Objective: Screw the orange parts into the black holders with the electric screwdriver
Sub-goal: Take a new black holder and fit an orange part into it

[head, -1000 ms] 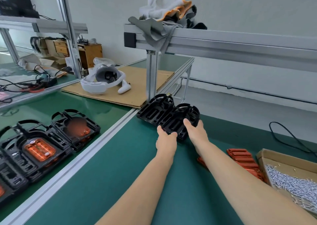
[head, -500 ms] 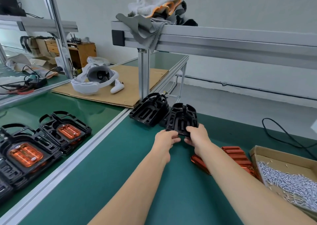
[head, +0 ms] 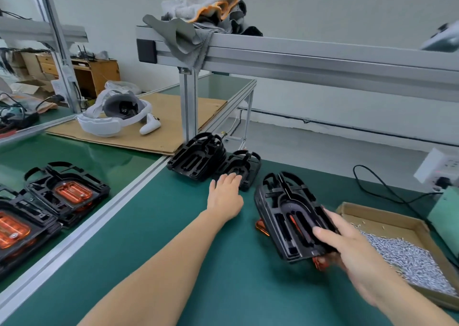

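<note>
Right hand (head: 347,243) grip clamped on a tilted black holder (head: 290,216); left hand (head: 224,195) flat, fingers on the holder stack (head: 242,168).

Two bare forearms in view here, no sleeves anywhere along them, right up to the bottom edge of the frame. The left hand (head: 224,196) is bare: no glove, no ring, no watch or band at the wrist. The right hand (head: 347,247) is bare as well, and slightly blurred, so its fingernails can't be made out.
</note>
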Available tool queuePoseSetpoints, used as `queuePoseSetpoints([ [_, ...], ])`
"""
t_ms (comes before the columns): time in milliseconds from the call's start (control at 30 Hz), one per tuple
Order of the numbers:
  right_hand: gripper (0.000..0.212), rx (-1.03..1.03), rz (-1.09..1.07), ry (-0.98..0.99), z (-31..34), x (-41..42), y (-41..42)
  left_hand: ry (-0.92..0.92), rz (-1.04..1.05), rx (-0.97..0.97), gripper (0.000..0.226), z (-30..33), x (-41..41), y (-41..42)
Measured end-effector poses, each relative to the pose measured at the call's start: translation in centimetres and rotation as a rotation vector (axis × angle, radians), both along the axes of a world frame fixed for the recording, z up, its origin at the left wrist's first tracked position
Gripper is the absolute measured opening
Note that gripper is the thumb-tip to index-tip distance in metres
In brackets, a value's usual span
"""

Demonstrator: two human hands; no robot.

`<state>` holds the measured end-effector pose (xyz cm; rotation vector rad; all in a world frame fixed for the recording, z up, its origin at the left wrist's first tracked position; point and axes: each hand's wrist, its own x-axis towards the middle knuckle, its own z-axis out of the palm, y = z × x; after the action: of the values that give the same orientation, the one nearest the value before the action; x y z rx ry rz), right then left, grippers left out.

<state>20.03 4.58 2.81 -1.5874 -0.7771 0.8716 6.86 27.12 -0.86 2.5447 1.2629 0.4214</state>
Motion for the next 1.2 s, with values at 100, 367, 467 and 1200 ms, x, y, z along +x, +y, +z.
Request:
queuePoseSetpoints([
  [100,0.038,-0.001,0.030,-0.035,0.1,-0.1,-2.0,0.073,-0.069,0.006,0.059,-0.3,1.7,0.6],
  [367,0.043,-0.027,0.090,-0.032,-0.5,0.0,-3.9,0.184,-0.076,0.031,0.058,0.1,2.4,1.0],
  [467,0.042,-0.003,0.082,-0.038,-0.8,-0.2,-4.3,0.200,-0.087,0.085,0.056,0.0,1.5,-0.8],
  [1200,0.027,-0.092,-0.002,-0.068,-2.5,-7.0,-6.7,-0.453,0.061,-0.114,0.031,0.3,-7.7,-13.9],
])
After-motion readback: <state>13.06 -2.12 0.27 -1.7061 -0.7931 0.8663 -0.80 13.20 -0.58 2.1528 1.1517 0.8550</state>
